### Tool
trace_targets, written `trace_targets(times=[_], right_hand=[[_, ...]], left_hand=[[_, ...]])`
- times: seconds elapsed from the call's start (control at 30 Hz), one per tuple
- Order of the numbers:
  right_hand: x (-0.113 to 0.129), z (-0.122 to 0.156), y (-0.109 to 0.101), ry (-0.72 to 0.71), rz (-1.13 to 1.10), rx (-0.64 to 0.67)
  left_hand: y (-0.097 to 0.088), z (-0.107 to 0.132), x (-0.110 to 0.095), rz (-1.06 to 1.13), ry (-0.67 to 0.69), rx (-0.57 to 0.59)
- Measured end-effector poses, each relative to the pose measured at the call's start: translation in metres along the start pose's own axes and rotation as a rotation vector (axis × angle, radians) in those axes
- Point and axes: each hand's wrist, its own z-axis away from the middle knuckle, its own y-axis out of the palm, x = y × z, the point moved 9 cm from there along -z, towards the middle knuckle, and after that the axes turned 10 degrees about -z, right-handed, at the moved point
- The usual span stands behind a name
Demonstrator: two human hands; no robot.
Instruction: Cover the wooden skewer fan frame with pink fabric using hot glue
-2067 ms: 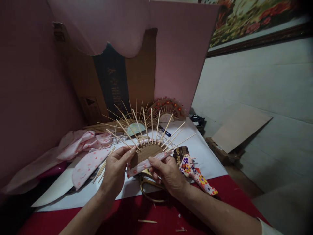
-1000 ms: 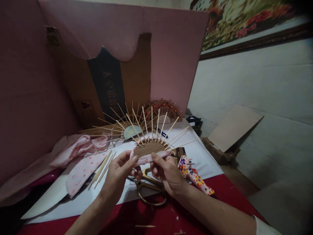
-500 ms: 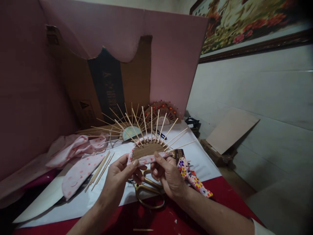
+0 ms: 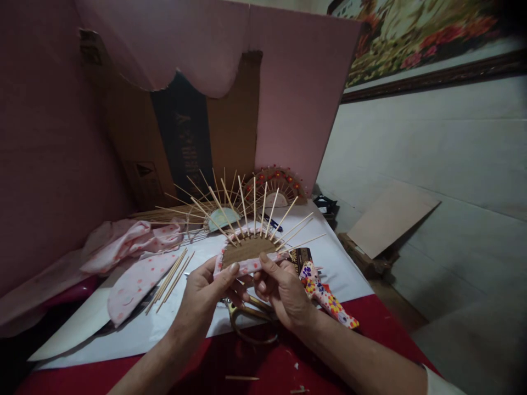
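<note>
Between my hands is a half-round cardboard piece (image 4: 249, 249), edged with pink dotted cloth, with several thin wooden sticks (image 4: 254, 206) fanning out from its curved side. My left hand (image 4: 218, 280) grips the lower left corner, thumb on the folded cloth strip. At the lower right, my right hand (image 4: 280, 282) pinches the same strip between thumb and fingers. Under the hands lie brass-handled scissors (image 4: 253, 340), partly hidden. Beside my right hand are a flower-patterned cloth piece (image 4: 325, 299) and a dark packet (image 4: 302, 260).
Loose sticks (image 4: 171, 280) and a half-round dotted cloth piece (image 4: 138, 288) lie at left, near crumpled pink cloth (image 4: 140, 241). Behind stand a stick fan with a pale green centre (image 4: 223, 219) and a brown fan with red dots (image 4: 275, 184). A pink-and-brown cardboard screen (image 4: 292, 99) rises at the back.
The view has shifted slightly. Both hands keep their hold on the cardboard piece, which has barely moved. A small scrap now shows at the bottom edge.
</note>
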Motion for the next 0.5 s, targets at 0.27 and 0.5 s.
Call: trace_targets(times=[0.27,0.5], right_hand=[[0.006,0.022,0.010,0.113,0.568,0.088],[0.119,0.070,-0.010,-0.377,1.755,-0.057]], left_hand=[[-0.028,-0.005,-0.004,0.122,-0.049,-0.232],[-0.026,-0.003,-0.008,0.134,-0.037,-0.216]])
